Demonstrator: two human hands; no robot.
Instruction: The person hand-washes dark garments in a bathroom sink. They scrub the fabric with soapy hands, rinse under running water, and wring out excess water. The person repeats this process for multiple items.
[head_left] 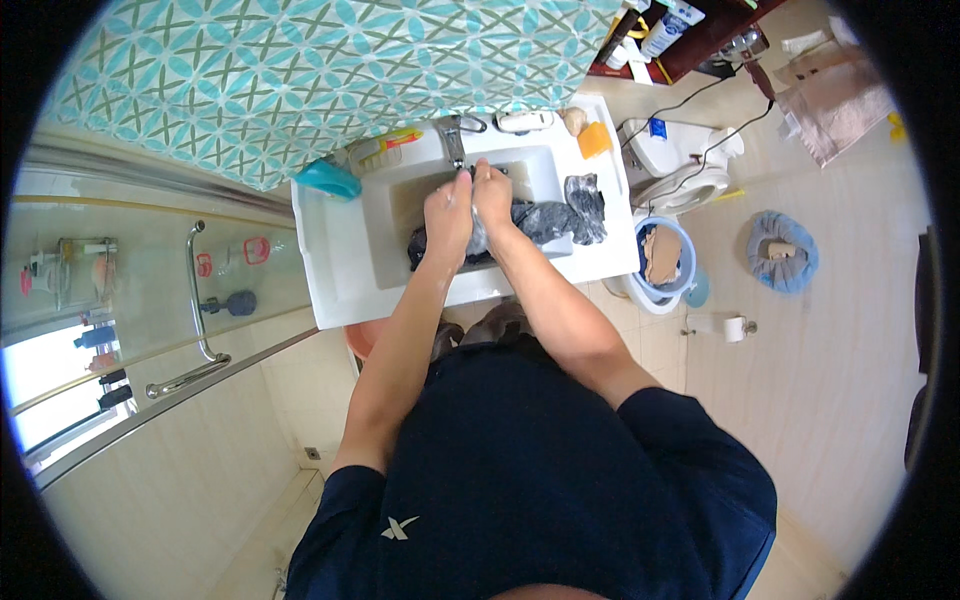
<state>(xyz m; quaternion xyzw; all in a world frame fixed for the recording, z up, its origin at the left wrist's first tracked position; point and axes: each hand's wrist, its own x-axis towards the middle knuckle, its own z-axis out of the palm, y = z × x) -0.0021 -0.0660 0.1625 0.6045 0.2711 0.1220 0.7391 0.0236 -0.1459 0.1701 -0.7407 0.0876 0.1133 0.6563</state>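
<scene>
Dark wet garment (545,222), bunched and draped across the white sink's (345,270) right rim.

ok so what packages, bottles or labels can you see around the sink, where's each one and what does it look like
White bottle: on the dark shelf at top right, tall tube shape with a blue label.
Toothpaste tube: on the sink rim left of the tap, lying flat, yellow-green with red.
Blue label: on the white toilet tank right of the sink, small square.
Bottles: behind the glass at far left, small, blue and dark.

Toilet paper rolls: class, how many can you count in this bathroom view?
1. The toilet paper roll hangs on a wall holder right of the blue bucket, below the toilet. Others may be hidden out of view.
</scene>
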